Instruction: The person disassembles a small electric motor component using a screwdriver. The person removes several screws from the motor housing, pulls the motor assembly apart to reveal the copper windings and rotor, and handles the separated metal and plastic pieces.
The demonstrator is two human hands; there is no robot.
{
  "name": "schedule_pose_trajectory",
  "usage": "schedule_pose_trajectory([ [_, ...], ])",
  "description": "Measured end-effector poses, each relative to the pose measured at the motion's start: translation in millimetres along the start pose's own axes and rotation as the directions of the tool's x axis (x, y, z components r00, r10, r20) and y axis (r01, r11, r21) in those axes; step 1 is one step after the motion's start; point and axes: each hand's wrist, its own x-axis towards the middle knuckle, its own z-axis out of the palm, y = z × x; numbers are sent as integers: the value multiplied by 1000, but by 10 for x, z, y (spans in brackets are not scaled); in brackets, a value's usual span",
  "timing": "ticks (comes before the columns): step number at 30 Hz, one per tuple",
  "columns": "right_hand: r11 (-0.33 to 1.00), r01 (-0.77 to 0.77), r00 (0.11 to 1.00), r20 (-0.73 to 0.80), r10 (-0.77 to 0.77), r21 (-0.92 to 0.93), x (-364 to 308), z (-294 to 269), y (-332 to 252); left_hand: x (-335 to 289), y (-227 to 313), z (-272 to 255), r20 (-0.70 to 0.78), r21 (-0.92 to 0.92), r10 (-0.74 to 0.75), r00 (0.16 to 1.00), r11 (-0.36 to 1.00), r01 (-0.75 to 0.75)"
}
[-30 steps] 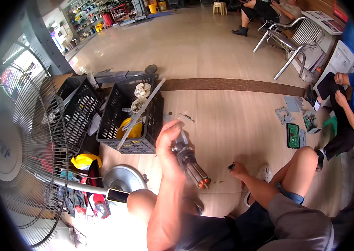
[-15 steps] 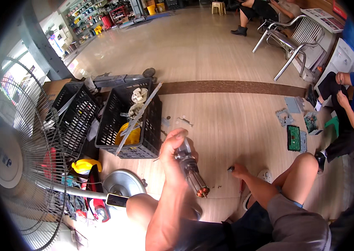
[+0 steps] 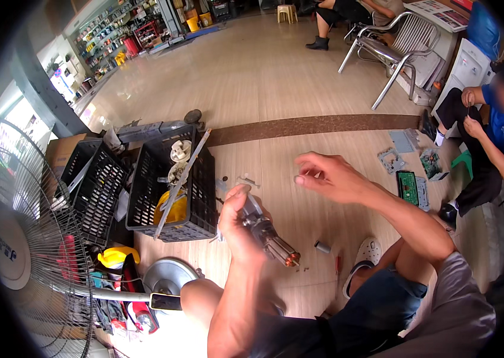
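My left hand [image 3: 237,224] is closed around a silvery metal motor part [image 3: 258,224]. Its slotted rotor points down toward me and has copper windings [image 3: 292,259] at the tip. Over the floor to the right of it, my right hand [image 3: 332,176] is raised with its fingers curved and apart, and nothing shows in them. A small grey cylinder [image 3: 322,247] lies on the floor below the right forearm. Beside it is a slim red-handled tool [image 3: 338,264], and a few tiny bits [image 3: 302,269] lie near the rotor tip.
Black plastic crates [image 3: 203,197] stand to the left, one with a metal bar [image 3: 183,182] across it. A large fan [image 3: 37,238] fills the left edge. Green circuit boards [image 3: 407,187] and metal covers lie at right, near a seated person [image 3: 496,131]. A metal chair [image 3: 392,51] stands behind.
My right hand has let go of the small grey cylinder, left it on the floor, and risen forward with fingers apart. My left hand still holds the motor part. The view has shifted slightly.
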Motion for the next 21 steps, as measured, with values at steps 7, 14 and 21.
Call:
schedule_pose_trajectory([
  [7,805,578,799,-105,-592,-137,-683,84,-913,67,-144,111,-21,-7,-58,998,998,58],
  [14,760,502,797,-121,-592,-414,-675,289,-872,101,-148,59,-39,-18,-62,997,998,62],
  [21,799,477,805,-182,-564,-366,-679,201,-988,157,-165,60,-31,41,69,997,997,-67],
])
